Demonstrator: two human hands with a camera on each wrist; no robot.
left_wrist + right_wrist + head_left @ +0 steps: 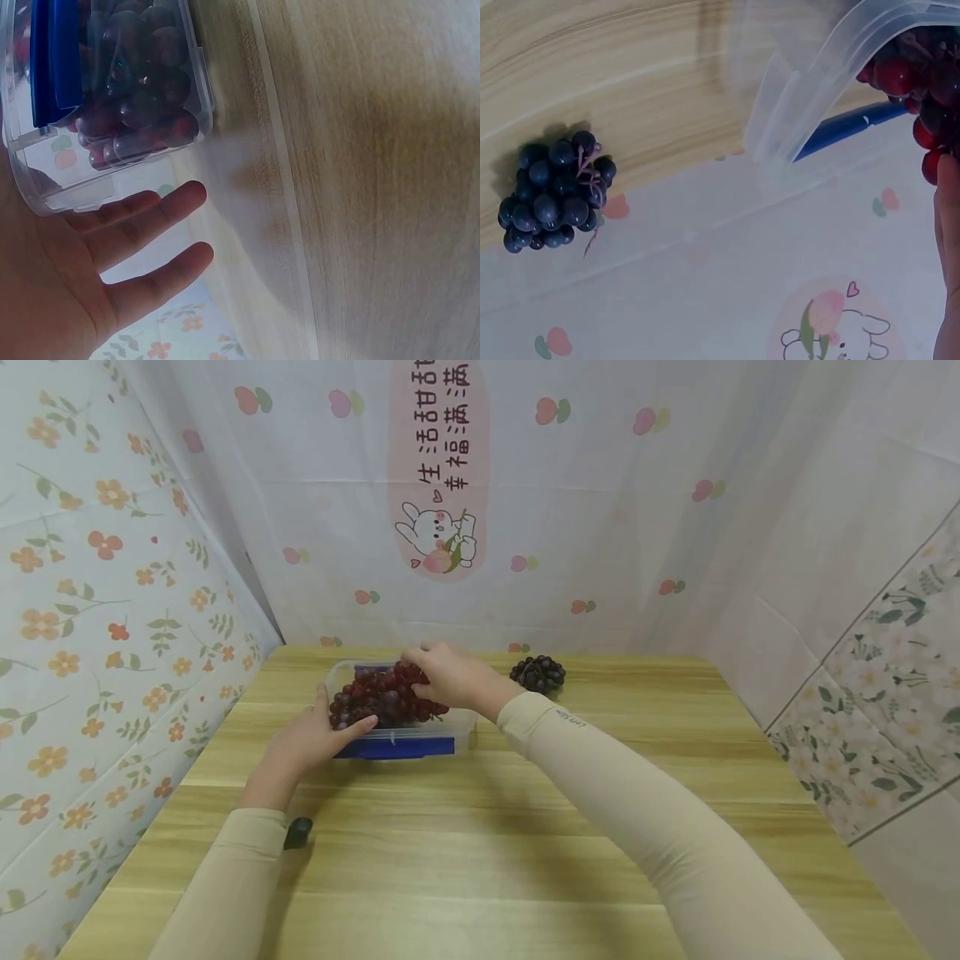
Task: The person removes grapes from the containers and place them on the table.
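Observation:
A clear plastic container (461, 735) with blue clips (405, 747) stands toward the back left of the table. Red grapes (390, 697) fill it and heap above its rim. My right hand (453, 677) reaches in from the right and grips the red grapes at the top; only its edge shows in the right wrist view. At the container's left front corner is my left hand (307, 735), its thumb lying across the front rim. In the left wrist view that hand's other fingers (157, 289) are straight and spread beside the container's end; its thumb is hidden.
A bunch of dark grapes (538, 674) lies on the wooden table (450, 860) near the back edge, right of the container. Beside the left sleeve is a small dark object (297, 832). Printed curtains (322, 510) rise behind and left of the table.

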